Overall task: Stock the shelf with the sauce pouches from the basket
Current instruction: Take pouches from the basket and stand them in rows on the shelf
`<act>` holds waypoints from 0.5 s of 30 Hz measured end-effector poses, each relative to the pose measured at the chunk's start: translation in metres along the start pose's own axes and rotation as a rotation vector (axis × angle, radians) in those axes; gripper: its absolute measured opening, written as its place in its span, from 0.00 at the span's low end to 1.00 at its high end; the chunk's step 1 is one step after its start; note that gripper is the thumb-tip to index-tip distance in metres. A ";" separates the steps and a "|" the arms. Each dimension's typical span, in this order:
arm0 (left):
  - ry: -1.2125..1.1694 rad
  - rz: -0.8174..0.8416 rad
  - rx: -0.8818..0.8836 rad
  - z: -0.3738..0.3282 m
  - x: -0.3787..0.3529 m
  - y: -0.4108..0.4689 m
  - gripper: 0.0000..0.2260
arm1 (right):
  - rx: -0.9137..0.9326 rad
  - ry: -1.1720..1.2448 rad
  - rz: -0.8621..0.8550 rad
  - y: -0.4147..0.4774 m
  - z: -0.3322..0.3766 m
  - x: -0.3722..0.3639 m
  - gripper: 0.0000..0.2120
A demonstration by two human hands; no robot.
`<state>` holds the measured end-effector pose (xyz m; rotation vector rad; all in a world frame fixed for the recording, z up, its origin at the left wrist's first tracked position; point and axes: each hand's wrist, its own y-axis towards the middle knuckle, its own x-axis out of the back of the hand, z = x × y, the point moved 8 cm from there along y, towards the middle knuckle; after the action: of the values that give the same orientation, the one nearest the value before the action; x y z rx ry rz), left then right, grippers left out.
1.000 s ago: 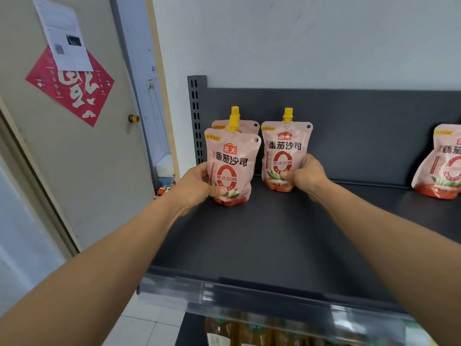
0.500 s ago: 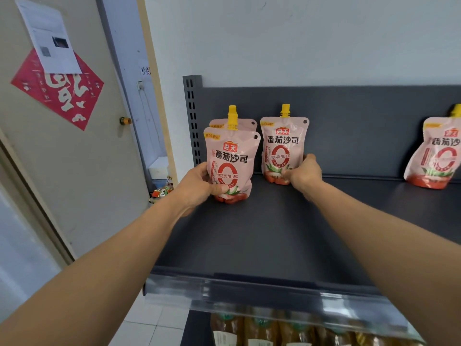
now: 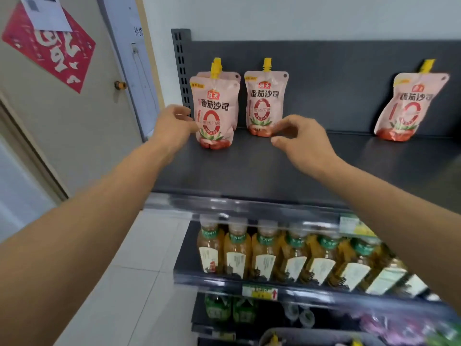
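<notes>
Since half a second ago both hands have let go of the pouches and drawn back toward the shelf's front, and the view has tipped down so the lower tiers show. Left hand [image 3: 174, 126] loosely open, fingers curled, just beside the left edge of the front-left pouch [image 3: 215, 113]; contact cannot be told through blur. Right hand [image 3: 303, 142] open, thumb and forefinger apart, near the base of the middle pouch [image 3: 266, 102], gripping nothing. Top shelf [image 3: 274, 168] dark grey, matte, with a dark back panel and a slotted upright at its left end. Front-left pouch stands upright with a second pouch [image 3: 230, 77] directly behind it, mostly hidden. Middle pouch upright against the back panel. A fourth pouch [image 3: 409, 106] stands well apart to the right, leaning left. All pink with yellow spouts. Below, a row of amber drink bottles [image 3: 264, 250] behind a clear price rail; lower down, green bottles [image 3: 219, 308], blurred. At the bottom edge, a dark basket rim [image 3: 311, 333] with a yellow spout showing. To the left, a beige door with a red paper decoration [image 3: 55, 48] and a white sheet [image 3: 47, 11]; white tiled floor [image 3: 139, 283].
</notes>
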<state>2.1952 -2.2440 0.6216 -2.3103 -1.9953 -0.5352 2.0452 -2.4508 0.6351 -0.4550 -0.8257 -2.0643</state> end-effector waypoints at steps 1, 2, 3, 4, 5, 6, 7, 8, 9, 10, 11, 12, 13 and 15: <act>0.007 -0.034 -0.028 -0.006 0.002 -0.013 0.17 | 0.033 -0.004 0.009 -0.018 0.002 0.007 0.08; 0.015 -0.058 -0.060 -0.014 0.002 -0.028 0.15 | 0.061 -0.005 0.021 -0.036 0.002 0.015 0.07; 0.020 -0.067 -0.092 -0.022 -0.002 -0.046 0.12 | 0.084 -0.006 0.034 -0.056 0.002 0.024 0.07; 0.025 -0.059 -0.130 -0.031 -0.010 -0.067 0.11 | 0.096 -0.004 0.047 -0.076 -0.001 0.032 0.06; 0.036 -0.038 -0.171 -0.039 -0.020 -0.091 0.10 | 0.104 0.000 0.059 -0.096 -0.004 0.041 0.06; 0.051 -0.006 -0.210 -0.046 -0.034 -0.117 0.09 | 0.109 0.006 0.070 -0.117 -0.009 0.050 0.05; 0.066 0.039 -0.242 -0.051 -0.049 -0.143 0.09 | 0.108 0.014 0.086 -0.138 -0.016 0.057 0.04; 0.083 0.101 -0.266 -0.052 -0.066 -0.170 0.08 | 0.098 0.022 0.105 -0.156 -0.025 0.063 0.04; 0.106 0.182 -0.272 -0.047 -0.085 -0.195 0.08 | 0.075 0.025 0.132 -0.175 -0.038 0.067 0.05; 0.137 0.276 -0.262 -0.038 -0.106 -0.220 0.08 | 0.044 0.020 0.165 -0.194 -0.054 0.068 0.05; 0.175 0.375 -0.237 -0.023 -0.127 -0.243 0.08 | 0.012 0.001 0.204 -0.212 -0.072 0.067 0.05; 0.213 0.470 -0.197 -0.004 -0.146 -0.263 0.08 | -0.022 -0.024 0.248 -0.229 -0.091 0.063 0.04; 0.243 0.557 -0.144 0.016 -0.164 -0.282 0.09 | -0.065 -0.049 0.300 -0.245 -0.112 0.059 0.03; 0.293 0.704 -0.032 0.061 -0.194 -0.315 0.10 | -0.178 -0.100 0.400 -0.276 -0.155 0.051 0.03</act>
<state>1.8827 -2.3592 0.4489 -2.5387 -0.9594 -0.7701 1.7878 -2.4709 0.4455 -0.7607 -0.5548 -1.7573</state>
